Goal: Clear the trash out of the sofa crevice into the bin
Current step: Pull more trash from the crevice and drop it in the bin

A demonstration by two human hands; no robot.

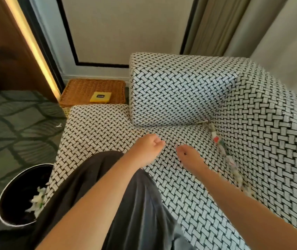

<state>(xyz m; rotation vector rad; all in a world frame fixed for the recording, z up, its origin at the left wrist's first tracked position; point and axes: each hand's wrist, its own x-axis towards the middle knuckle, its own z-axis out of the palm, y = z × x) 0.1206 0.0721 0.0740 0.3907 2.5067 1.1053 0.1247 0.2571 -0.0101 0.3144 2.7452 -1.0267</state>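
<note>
Mid-clearance on the woven-pattern sofa (180, 91), poised over the seat cushion (180, 186) between one grab and the next. Left hand (148, 147) curled into a fist, nothing showing in it. Right hand (188, 155) just beside it, seen from the back with fingers tucked under, grip impossible to read.

Off to the right of the right hand, near but untouched, a line of trash (216, 139): crumpled wrappers, white with red and green, wedged along the sofa crevice (223, 149) between seat and backrest (270, 132), running from beyond the hand back towards the elbow. Well behind and left of the left hand, down on the carpet (17, 123), the black bin (0, 204), already holding some white scraps (38, 198).

Judged partly done, with most of the crevice yet to empty. Called for next: reaching the right hand sideways into the crevice, pinching the nearest wrapper free of the tight seam, then carrying it across the lap to the bin without shedding bits on the cushion.
</note>
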